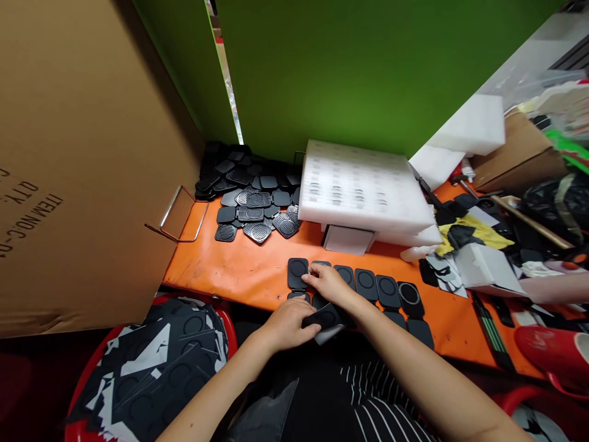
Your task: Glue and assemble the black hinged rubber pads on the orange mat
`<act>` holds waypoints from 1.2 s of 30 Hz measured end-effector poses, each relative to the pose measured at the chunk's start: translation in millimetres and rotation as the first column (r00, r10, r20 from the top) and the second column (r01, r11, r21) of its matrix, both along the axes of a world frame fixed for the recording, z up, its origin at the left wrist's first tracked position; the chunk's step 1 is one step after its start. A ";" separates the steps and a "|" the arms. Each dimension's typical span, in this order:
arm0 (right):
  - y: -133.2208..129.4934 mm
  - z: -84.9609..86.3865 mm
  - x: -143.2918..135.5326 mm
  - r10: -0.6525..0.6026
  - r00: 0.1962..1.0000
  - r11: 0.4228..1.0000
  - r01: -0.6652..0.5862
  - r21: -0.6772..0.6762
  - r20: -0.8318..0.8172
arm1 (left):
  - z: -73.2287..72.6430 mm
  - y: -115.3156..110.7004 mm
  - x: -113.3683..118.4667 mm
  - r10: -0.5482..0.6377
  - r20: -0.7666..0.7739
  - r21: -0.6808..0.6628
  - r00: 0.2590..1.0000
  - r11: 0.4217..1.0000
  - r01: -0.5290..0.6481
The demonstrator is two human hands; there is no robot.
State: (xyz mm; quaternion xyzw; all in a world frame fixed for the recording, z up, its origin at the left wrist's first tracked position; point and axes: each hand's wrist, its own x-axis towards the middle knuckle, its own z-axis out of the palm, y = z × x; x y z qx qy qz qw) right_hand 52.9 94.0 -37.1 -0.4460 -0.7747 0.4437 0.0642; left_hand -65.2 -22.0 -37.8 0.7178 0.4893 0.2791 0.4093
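Observation:
A row of black square hinged panels with round rings lies along the front of the orange table; the leftmost panel (298, 267) is by my fingers. My right hand (329, 283) reaches over this end of the row. Its fingers are bent and closed together at that panel's right edge, and whatever is between the fingertips is hidden. Nearer my body, my left hand (288, 324) is closed on a dark flexible sheet (326, 316) with a faint circle on it. The sheet's pale underside shows below. Its far end passes under my right wrist.
Many black ridged panels (251, 213) are heaped at the back left. White foam blocks (363, 184) stand behind the row. A wire stand (184, 215) is beside the large carton (83, 166). Dark sheet scraps fill a red bin (232, 331) at lower left. Clutter covers the right side.

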 end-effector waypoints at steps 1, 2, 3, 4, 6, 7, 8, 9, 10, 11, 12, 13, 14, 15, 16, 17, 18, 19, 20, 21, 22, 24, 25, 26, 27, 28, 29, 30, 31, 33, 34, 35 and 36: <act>-0.1 0.6 -0.4 0.000 1.000 1.000 0.000 0.004 0.006 | -0.2 0.1 0.0 -0.003 0.000 -0.003 1.000 1.000 0.003; -0.2 1.2 -0.8 0.000 1.000 1.000 0.000 0.008 0.013 | -0.4 0.2 0.1 -0.005 -0.001 -0.006 1.000 1.000 0.005; -0.2 1.7 -1.3 0.001 1.000 1.000 -0.001 0.013 0.021 | -0.8 0.2 0.2 -0.007 -0.001 -0.009 1.000 1.000 0.007; -0.3 2.1 -1.8 0.001 1.000 1.000 -0.001 0.017 0.028 | -1.2 0.2 0.3 -0.010 -0.002 -0.011 1.000 1.000 0.010; -0.4 2.8 -2.8 -0.001 0.999 1.000 0.000 0.025 0.042 | -2.2 0.1 0.5 -0.012 -0.009 -0.012 1.000 1.000 0.011; -0.4 3.1 -3.3 -0.001 0.999 1.000 0.000 0.029 0.048 | -2.7 0.0 0.5 -0.010 -0.011 -0.011 1.000 1.000 0.010; -0.3 3.4 -3.7 0.000 0.999 0.999 -0.001 0.034 0.054 | -3.2 -0.2 0.5 -0.008 -0.013 -0.008 1.000 1.000 0.008; -0.2 3.7 -4.0 0.002 0.998 0.999 -0.005 0.038 0.059 | -3.6 -0.4 0.5 -0.007 -0.015 -0.005 1.000 1.000 0.007; -0.1 4.2 -4.3 0.007 0.998 0.999 -0.010 0.042 0.065 | -3.8 -0.5 0.4 -0.006 -0.015 -0.002 1.000 1.000 0.006; 0.1 4.8 -4.6 0.013 0.997 0.999 -0.016 0.046 0.071 | -3.9 -0.6 0.4 -0.006 -0.016 0.000 1.000 1.000 0.006; 0.3 5.7 -4.9 0.019 0.997 0.998 -0.023 0.051 0.081 | -3.9 -0.6 0.4 -0.006 -0.018 0.001 1.000 1.000 0.006; 0.5 6.8 -5.1 0.025 0.995 0.998 -0.030 0.056 0.092 | -3.7 -0.6 0.4 -0.005 -0.021 0.001 1.000 1.000 0.005; 0.6 8.2 -5.5 0.031 0.994 0.997 -0.037 0.062 0.106 | -3.6 -0.5 0.5 -0.004 -0.026 0.002 1.000 1.000 0.004; 0.9 9.7 -5.9 0.037 0.992 0.996 -0.046 0.071 0.120 | -3.4 -0.4 0.6 -0.002 -0.032 0.004 0.999 1.000 0.002; 1.1 11.3 -6.4 0.044 0.990 0.995 -0.055 0.081 0.135 | -3.3 -0.2 0.7 -0.002 -0.038 0.007 0.999 1.000 0.002; 1.4 12.9 -6.9 0.053 0.987 0.993 -0.067 0.092 0.153 | -3.3 0.0 0.9 -0.004 -0.044 0.009 0.999 1.000 0.004; 1.7 14.4 -7.5 0.062 0.983 0.991 -0.081 0.104 0.173 | -3.4 0.1 1.0 -0.006 -0.048 0.013 0.999 1.000 0.007; 1.8 15.6 -8.2 0.072 0.978 0.988 -0.096 0.117 0.197 | -3.6 0.3 1.1 -0.008 -0.050 0.018 0.999 1.000 0.009; 1.9 16.7 -8.9 0.084 0.971 0.984 -0.116 0.133 0.224 | -3.9 0.4 1.1 -0.008 -0.050 0.022 0.999 1.000 0.009; 1.7 17.7 -9.8 0.102 0.962 0.978 -0.143 0.151 0.255 | -4.3 0.4 1.1 -0.008 -0.049 0.026 0.999 1.000 0.010; 1.5 18.5 -11.0 0.121 0.949 0.970 -0.176 0.171 0.290 | -4.7 0.4 1.0 -0.009 -0.046 0.028 0.999 1.000 0.011; 1.2 20.4 -14.0 0.146 0.916 0.943 -0.243 0.227 0.373 | -5.2 0.1 0.8 -0.012 -0.044 0.029 0.999 1.000 0.013; 1.8 21.3 -15.9 0.147 0.896 0.926 -0.273 0.260 0.419 | -5.3 -0.1 0.8 -0.015 -0.045 0.025 0.999 1.000 0.016; 3.3 22.3 -18.0 0.133 0.876 0.910 -0.294 0.293 0.464 | -5.2 -0.3 0.8 -0.019 -0.046 0.021 0.999 1.000 0.020; 5.9 23.2 -20.1 0.109 0.858 0.898 -0.302 0.321 0.503 | -4.9 -0.4 0.9 -0.022 -0.048 0.017 0.999 1.000 0.023; 9.7 23.9 -22.0 0.075 0.843 0.892 -0.295 0.341 0.532 | -4.4 -0.5 1.2 -0.025 -0.051 0.014 0.998 1.000 0.026; 14.6 24.6 -23.4 0.040 0.833 0.894 -0.276 0.353 0.551 | -3.7 -0.4 1.5 -0.029 -0.055 0.012 0.998 0.999 0.030; 20.2 25.3 -24.1 0.001 0.828 0.898 -0.247 0.363 0.561 | -2.7 -0.3 1.8 -0.032 -0.059 0.010 0.998 0.999 0.033; 25.8 26.3 -23.9 -0.039 0.828 0.900 -0.214 0.380 0.560 | -1.6 -0.1 2.2 -0.032 -0.064 0.008 0.997 0.999 0.033; 34.0 30.0 -19.7 -0.095 0.848 0.893 -0.158 0.421 0.521 | 1.1 0.7 2.5 -0.028 -0.069 -0.003 0.997 1.000 0.027; 35.2 33.0 -15.4 -0.103 0.875 0.891 -0.130 0.434 0.473 | 2.7 1.3 2.4 -0.020 -0.071 -0.016 0.997 1.000 0.019; 33.8 36.7 -9.4 -0.087 0.912 0.898 -0.103 0.429 0.402 | 4.2 1.9 2.2 -0.002 -0.073 -0.038 0.997 0.999 -0.001; 29.9 40.8 -1.7 -0.045 0.951 0.918 -0.082 0.388 0.307 | 5.7 2.5 1.8 0.025 -0.071 -0.073 0.997 0.997 -0.030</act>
